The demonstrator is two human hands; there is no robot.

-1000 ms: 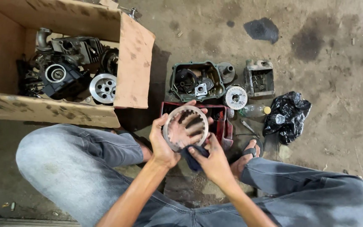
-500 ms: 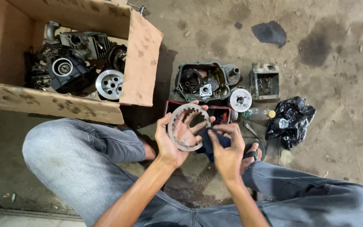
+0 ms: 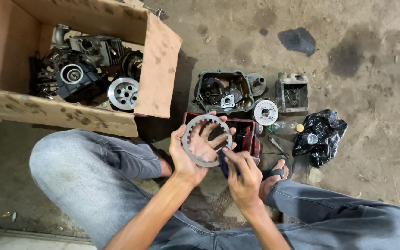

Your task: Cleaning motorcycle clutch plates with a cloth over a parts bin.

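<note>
— What do the hands hold?
— The left hand grips a flat grey toothed metal ring above the red plastic tray. The right hand pinches a dark blue cloth against the ring's lower edge.

Toothed ring: dull grey metal. Cloth: dark blue. Tray: dark red. Cardboard box: brown, oil-spotted. Bag: glossy black. Trousers: faded blue-grey denim. Floor: grey concrete, dark stains.
</note>
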